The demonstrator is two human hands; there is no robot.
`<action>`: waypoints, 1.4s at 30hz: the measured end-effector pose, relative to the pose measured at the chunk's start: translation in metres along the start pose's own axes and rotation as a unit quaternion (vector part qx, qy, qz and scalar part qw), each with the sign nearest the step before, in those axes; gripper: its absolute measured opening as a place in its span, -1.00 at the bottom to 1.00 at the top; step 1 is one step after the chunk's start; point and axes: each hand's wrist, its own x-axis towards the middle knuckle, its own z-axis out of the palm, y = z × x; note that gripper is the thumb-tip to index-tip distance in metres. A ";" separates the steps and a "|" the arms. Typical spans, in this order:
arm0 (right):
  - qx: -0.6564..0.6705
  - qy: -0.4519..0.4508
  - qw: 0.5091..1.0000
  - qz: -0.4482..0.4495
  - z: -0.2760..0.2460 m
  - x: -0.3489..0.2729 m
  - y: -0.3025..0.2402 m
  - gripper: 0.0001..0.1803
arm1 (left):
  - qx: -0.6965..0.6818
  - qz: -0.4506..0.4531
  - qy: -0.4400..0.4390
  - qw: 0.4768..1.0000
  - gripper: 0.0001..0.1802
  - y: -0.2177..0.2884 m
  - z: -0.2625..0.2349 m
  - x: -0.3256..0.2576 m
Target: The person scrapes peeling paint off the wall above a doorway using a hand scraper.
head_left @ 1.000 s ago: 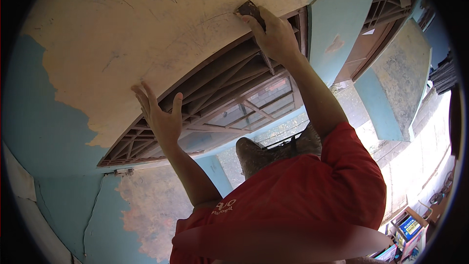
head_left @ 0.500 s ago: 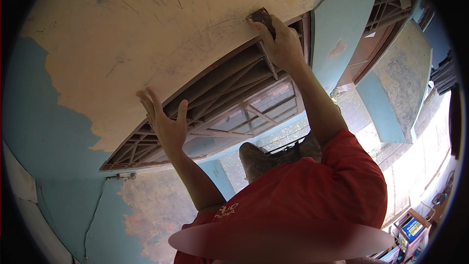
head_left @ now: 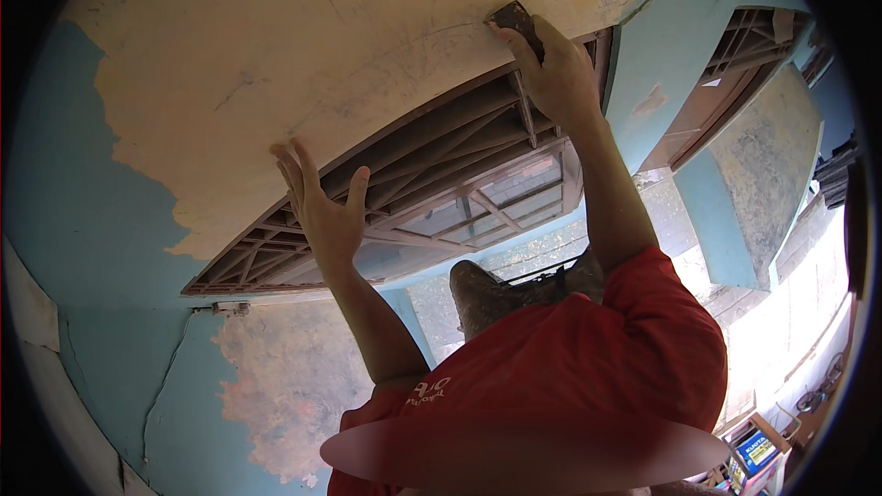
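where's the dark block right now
In the head view, the dark block is near the top, right of centre, held in the right hand at the tan wall patch, just above the slatted opening.

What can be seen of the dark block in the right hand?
The dark block is small and roughly rectangular, blackish brown with paler smudges; its material is unclear. The right hand grips it, thumb along its left side, fingers on its right, hiding part of it. It sits slanted, apparently against the tan wall patch, just above the slatted opening.
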 end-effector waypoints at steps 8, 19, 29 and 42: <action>-0.008 0.017 1.000 -0.009 0.009 -0.005 -0.007 -0.56 | 0.003 -0.001 -0.001 1.000 0.15 -0.001 -0.001 -0.004; 0.006 0.001 1.000 -0.025 0.026 -0.014 -0.037 -0.51 | 0.004 0.023 -0.025 0.999 0.16 -0.004 -0.003 -0.002; -0.042 0.041 0.995 -0.075 0.029 -0.012 -0.035 -0.52 | -0.017 0.018 -0.010 1.000 0.16 -0.002 0.002 -0.004; -0.009 0.059 0.995 -0.078 0.032 -0.012 -0.030 -0.50 | -0.045 0.023 -0.044 0.998 0.18 -0.005 -0.001 -0.006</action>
